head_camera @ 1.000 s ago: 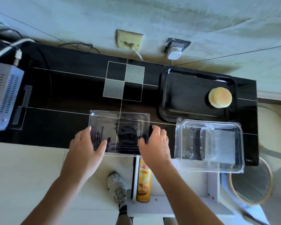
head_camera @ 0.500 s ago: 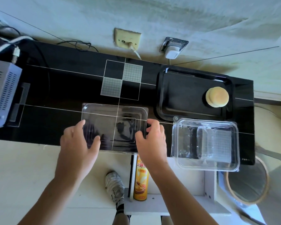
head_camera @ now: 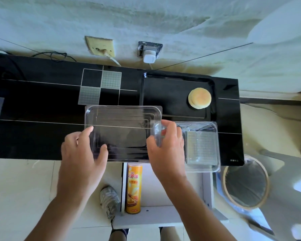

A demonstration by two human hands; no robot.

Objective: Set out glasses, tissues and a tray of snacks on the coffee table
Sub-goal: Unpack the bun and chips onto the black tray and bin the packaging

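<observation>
A clear plastic lid lies flat at the front edge of the black coffee table. My left hand grips its left edge and my right hand grips its right edge. Right of it sits a clear plastic container, partly hidden behind my right hand. Behind stands a black tray with a stack of round pale cakes near its right side.
An orange snack can stands on a white shelf below the table's front edge. A round bin is at the right. Wall sockets with plugs and cables sit behind the table. A shoe shows below.
The lid has shifted to the right, closer to the clear container, with both hands still on its edges. The view has also swung left.
</observation>
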